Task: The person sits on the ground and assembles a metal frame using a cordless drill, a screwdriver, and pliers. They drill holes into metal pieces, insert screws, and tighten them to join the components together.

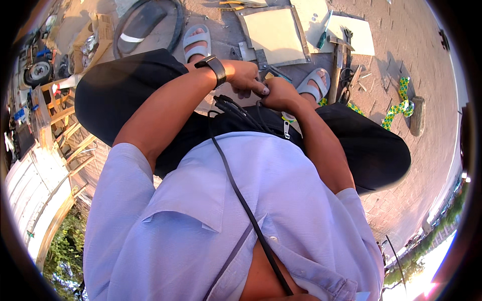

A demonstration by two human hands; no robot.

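Observation:
My left hand (243, 78), with a black watch (213, 67) on its wrist, reaches across above my lap. Its fingers are closed, and the fingertips meet my right hand (279, 94). The right hand is curled into a fist. Anything held where the two hands meet is hidden. Just beyond the right hand lies a dark, narrow tool (280, 73), partly covered by it. Below the hands, black cables (233, 108) bunch up over my dark trousers, near a metal zipper pull (286, 129).
A beige panel with a dark frame (273, 35) lies ahead on the brick paving. To its right are a screwdriver (325, 31), a hammer (337, 60) and scissors (345, 83). Green-yellow patterned cloth (399, 110) touches a wooden block (417, 116). Black tyre rubber (148, 27) and a cardboard box (93, 42) sit left.

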